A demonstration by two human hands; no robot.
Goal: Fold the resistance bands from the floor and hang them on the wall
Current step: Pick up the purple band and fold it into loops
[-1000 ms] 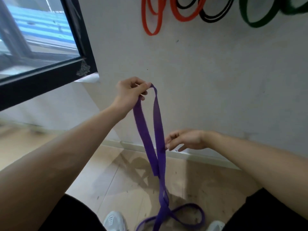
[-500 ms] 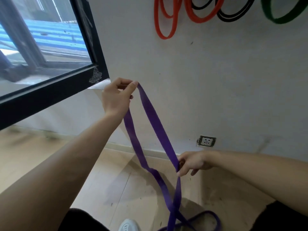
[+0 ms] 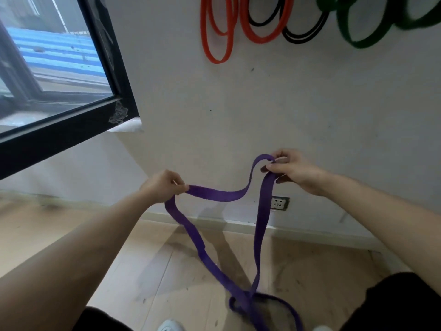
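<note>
A long purple resistance band [image 3: 216,194] runs between both my hands in front of the wall. My left hand [image 3: 161,186] pinches it at centre left. My right hand [image 3: 292,169] grips a raised bend of it, higher and to the right. From each hand a strand drops; the two cross low down, and the tail loops on the wooden floor [image 3: 265,304] by my feet. High on the wall hang orange bands [image 3: 218,32], a thin black band [image 3: 299,35] and green bands [image 3: 365,29], cut off by the frame's top.
A black-framed window [image 3: 71,120] fills the upper left. A wall socket [image 3: 279,203] sits low on the white wall, just above the skirting board [image 3: 214,220]. My white shoes [image 3: 170,326] and dark shorts show at the bottom edge.
My right hand has risen from low by the skirting to above the left hand, lifting a bend of the band. My left hand has dropped lower. The band now spreads wide between them.
</note>
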